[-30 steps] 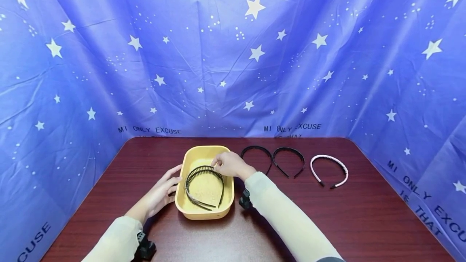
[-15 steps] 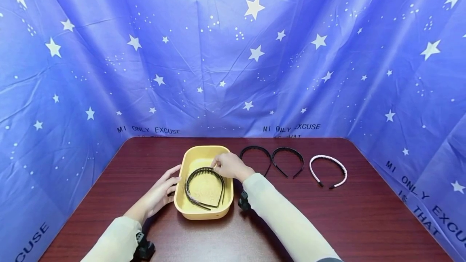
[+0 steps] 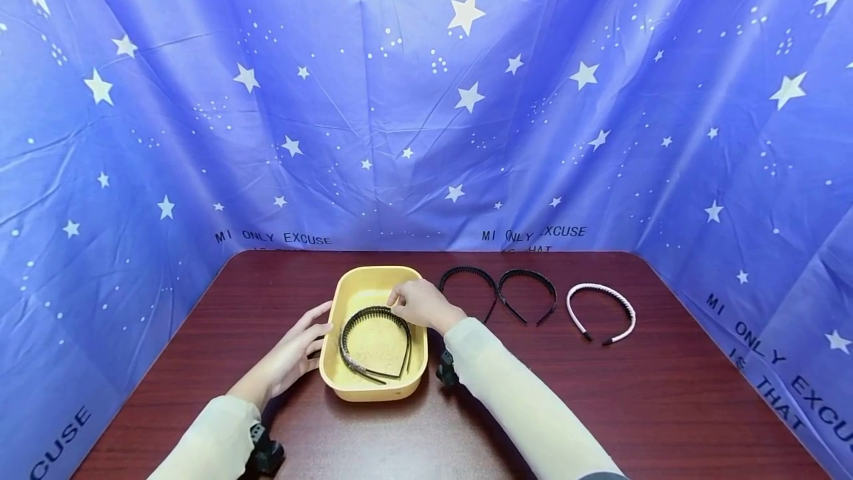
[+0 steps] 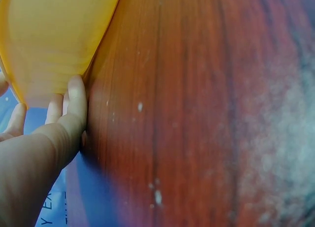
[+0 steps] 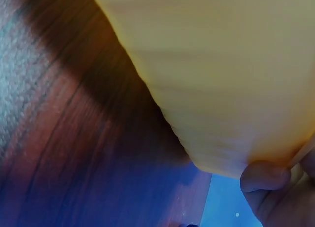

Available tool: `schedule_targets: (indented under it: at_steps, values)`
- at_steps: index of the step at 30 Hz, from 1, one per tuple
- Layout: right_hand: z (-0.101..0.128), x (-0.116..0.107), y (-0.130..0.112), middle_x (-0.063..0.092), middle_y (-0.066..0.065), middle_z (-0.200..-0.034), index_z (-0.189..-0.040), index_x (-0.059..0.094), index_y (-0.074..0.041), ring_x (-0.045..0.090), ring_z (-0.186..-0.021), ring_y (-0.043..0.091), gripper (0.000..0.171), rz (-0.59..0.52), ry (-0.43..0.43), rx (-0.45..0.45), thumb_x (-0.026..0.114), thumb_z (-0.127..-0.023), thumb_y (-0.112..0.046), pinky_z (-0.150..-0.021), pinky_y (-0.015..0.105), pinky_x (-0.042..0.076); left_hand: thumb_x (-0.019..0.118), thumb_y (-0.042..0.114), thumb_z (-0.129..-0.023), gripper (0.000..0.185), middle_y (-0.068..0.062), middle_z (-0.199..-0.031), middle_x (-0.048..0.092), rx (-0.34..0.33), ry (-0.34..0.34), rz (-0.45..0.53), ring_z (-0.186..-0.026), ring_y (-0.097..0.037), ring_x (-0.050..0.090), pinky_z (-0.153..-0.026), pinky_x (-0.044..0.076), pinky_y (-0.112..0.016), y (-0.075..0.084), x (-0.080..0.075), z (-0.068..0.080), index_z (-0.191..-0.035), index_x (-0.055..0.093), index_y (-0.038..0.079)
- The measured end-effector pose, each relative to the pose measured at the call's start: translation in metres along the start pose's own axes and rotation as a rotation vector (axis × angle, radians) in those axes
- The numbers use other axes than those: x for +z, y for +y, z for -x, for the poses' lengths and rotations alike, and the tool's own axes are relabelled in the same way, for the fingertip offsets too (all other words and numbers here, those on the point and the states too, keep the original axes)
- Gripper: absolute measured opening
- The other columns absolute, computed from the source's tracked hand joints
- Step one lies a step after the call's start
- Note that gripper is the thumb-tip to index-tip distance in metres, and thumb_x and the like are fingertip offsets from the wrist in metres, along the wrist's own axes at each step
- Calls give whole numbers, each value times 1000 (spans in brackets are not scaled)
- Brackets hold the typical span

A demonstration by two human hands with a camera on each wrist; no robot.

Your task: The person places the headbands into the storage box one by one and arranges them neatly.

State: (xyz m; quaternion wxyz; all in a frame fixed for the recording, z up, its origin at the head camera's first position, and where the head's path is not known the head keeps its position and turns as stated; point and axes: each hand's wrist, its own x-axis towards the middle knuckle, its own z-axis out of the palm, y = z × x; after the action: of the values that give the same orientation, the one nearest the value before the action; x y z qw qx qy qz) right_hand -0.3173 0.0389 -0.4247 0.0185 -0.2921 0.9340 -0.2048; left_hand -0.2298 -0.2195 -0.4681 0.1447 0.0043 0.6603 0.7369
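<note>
A yellow tray holds a black headband on a dark red-brown table, before a blue, white-starred cloth.

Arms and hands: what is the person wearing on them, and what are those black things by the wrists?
Both arms wear long, pale cream sleeves, the left sleeve and the right sleeve, reaching to the wrists. The left hand and right hand are bare, with no gloves or rings to be seen. A small black gadget sits under each wrist, one on the left and one on the right.
</note>
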Motion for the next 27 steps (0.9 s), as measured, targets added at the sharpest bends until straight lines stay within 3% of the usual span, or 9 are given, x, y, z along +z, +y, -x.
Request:
schedule_targets:
  at_steps: [16, 27]
  values:
    - [4, 3, 4, 59, -12, -71, -102, 73, -16, 55, -67, 5, 13, -65, 38, -19, 74, -92, -24, -74, 26, 47, 51, 25, -104, 60, -21, -137, 50, -1, 1, -8, -113, -25, 58, -90, 49, -44, -1, 0, 0, -158, 24, 23]
    - [7, 4, 11, 60, -10, -76, -107, 72, -14, 55, -68, 5, 17, -184, 72, -73, 73, -92, -22, -69, 25, 48, 51, 25, -104, 61, -20, -138, 50, 10, -10, -16, -114, -25, 57, -91, 49, -44, -1, -1, 0, -158, 22, 22]
